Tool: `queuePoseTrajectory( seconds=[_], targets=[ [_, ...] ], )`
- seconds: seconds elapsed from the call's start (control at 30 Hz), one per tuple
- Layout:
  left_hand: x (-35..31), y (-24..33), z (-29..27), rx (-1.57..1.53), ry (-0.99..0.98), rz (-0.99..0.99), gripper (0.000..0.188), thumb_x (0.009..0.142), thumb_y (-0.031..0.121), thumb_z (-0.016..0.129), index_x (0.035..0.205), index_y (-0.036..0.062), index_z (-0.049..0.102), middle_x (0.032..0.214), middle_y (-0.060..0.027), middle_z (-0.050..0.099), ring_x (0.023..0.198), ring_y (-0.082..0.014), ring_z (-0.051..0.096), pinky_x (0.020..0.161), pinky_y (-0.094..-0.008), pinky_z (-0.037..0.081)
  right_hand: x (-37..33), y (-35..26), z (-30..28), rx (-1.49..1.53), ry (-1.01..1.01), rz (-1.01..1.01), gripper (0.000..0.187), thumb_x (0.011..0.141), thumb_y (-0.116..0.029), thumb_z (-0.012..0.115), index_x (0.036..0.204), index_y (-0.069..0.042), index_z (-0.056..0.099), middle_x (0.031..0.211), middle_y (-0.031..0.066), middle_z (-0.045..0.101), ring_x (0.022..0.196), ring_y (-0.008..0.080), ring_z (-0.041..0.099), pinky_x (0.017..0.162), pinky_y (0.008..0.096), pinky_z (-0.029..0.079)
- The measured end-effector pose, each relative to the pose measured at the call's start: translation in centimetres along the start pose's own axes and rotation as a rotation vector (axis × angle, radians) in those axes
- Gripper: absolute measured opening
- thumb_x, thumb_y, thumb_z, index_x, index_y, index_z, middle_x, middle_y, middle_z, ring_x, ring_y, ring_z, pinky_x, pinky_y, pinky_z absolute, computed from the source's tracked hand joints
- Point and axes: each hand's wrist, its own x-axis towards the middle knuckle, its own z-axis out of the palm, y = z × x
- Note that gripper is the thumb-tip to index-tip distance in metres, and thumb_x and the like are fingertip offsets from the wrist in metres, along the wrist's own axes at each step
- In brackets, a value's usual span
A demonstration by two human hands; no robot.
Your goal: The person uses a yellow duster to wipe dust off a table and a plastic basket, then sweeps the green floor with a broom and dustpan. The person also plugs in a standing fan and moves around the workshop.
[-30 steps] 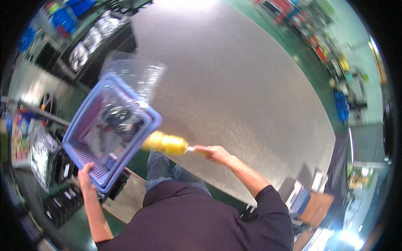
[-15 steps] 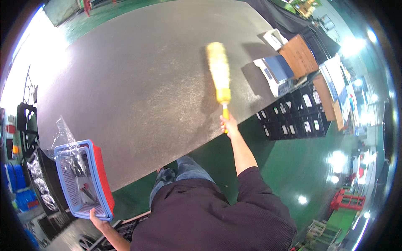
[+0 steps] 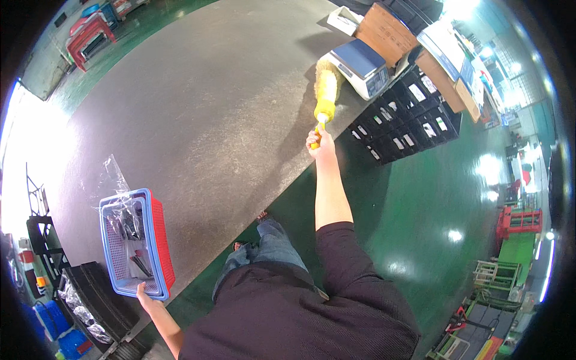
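Observation:
My right hand (image 3: 321, 144) is closed round the yellow handle of a fluffy yellow duster (image 3: 327, 90). The duster's head lies over the grey tabletop (image 3: 222, 114), right beside a white and blue weighing scale (image 3: 360, 63). At the lower left, my left hand (image 3: 150, 298) grips the near rim of a stack of plastic baskets, a blue basket (image 3: 108, 252) nested with a red basket (image 3: 161, 240). Inside the blue one are a clear plastic bag (image 3: 123, 222) with dark contents and some thin dark items too small to name.
Behind the scale stand a cardboard box (image 3: 384, 35) and a small white tray (image 3: 345, 21). Black drawer units (image 3: 402, 117) with white labels stand at the table's right edge. A black rack (image 3: 90, 300) is below the baskets, over a green floor (image 3: 414, 210).
My right hand has moved farther out across the table, bringing the duster up against the scale. My left hand and the baskets have shifted slightly right in view as the view turned.

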Motion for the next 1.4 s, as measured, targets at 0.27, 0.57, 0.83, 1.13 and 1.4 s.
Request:
queuePoseTrajectory(
  seconds=[0.27, 0.57, 0.83, 1.13, 1.4],
  targets=[
    [1.8, -0.7, -0.9, 0.012, 0.029, 0.011, 0.032, 0.064, 0.01, 0.057, 0.094, 0.0015, 0.049, 0.092, -0.0122, 0.054, 0.083, -0.0304, 0.055, 0.075, -0.0462, 0.049, -7.6, 10.5, 4.4, 0.343, 0.117, -0.488, 0.015, 0.091, -0.024, 0.048, 0.083, -0.014, 0.04, 0.062, -0.0005, 0.041, 0.046, 0.0079, 0.039, 0.042, 0.0209, 0.035],
    [2.6, -1.1, -3.1, 0.054, 0.054, 0.036, 0.031, 0.062, 0.012, 0.059, 0.089, -0.0001, 0.051, 0.09, -0.0118, 0.055, 0.083, -0.0302, 0.056, 0.071, -0.0439, 0.049, -10.2, 12.1, 6.2, 0.063, -0.16, -0.047, 0.015, 0.088, -0.022, 0.055, 0.091, -0.017, 0.04, 0.063, -0.0007, 0.042, 0.044, 0.0071, 0.038, 0.041, 0.0217, 0.034],
    [2.8, -1.2, -4.9, 0.064, 0.035, -0.005, 0.029, 0.062, 0.012, 0.058, 0.088, 0.0027, 0.051, 0.09, -0.0118, 0.055, 0.08, -0.0294, 0.055, 0.072, -0.0443, 0.049, -0.3, 1.9, -0.9, 0.005, -0.109, 0.062, 0.017, 0.087, -0.019, 0.055, 0.086, -0.007, 0.042, 0.065, 0.0037, 0.044, 0.044, 0.0077, 0.039, 0.04, 0.0204, 0.035],
    [5.1, -1.7, -6.0, 0.271, 0.044, 0.272, 0.025, 0.059, 0.015, 0.059, 0.08, 0.0034, 0.051, 0.086, -0.0109, 0.054, 0.079, -0.0292, 0.055, 0.071, -0.0446, 0.049, -7.0, 3.4, -4.7, 0.309, 0.056, -0.132, 0.021, 0.089, -0.028, 0.051, 0.083, -0.01, 0.043, 0.063, 0.0025, 0.045, 0.045, 0.0097, 0.04, 0.04, 0.022, 0.036],
    [7.4, -2.9, -5.4, -0.023, 0.19, 0.059, 0.029, 0.057, 0.012, 0.061, 0.082, 0.0001, 0.053, 0.09, -0.0117, 0.054, 0.078, -0.0293, 0.055, 0.07, -0.0458, 0.048, -17.0, 21.3, -4.6, -0.616, 0.103, -0.405, 0.023, 0.086, -0.019, 0.056, 0.103, -0.008, 0.046, 0.057, 0.0003, 0.044, 0.038, 0.0077, 0.04, 0.031, 0.0217, 0.032]
  ],
)
